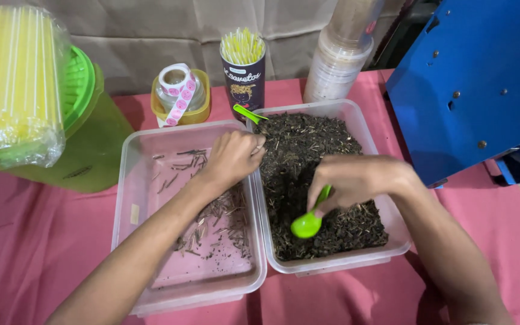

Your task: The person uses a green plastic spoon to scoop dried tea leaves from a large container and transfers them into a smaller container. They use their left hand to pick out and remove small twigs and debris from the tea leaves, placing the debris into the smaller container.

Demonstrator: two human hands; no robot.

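Two plastic tubs sit side by side on the tabletop (43, 241), touching along their long edges. The left tub (136, 180) has scattered stems (224, 210) in it, mostly toward its right side. The right tub (386, 216) is full of dried leaves (308, 141). The left hand (233, 156) hangs over the shared edge, and the right hand (356, 180) is over the leaves with a spoon (309, 221) dipped in. A second spoon (249, 113) rests on the right tub's back-left corner. Behind the tubs: a roll of stickers (179, 90) in a small bowl, a cup of straws (243, 72), a stack of cups (338, 60). Far left there's a jug (94, 144) with a bag of straws (13, 84) in front, and far right a machine (476, 84).
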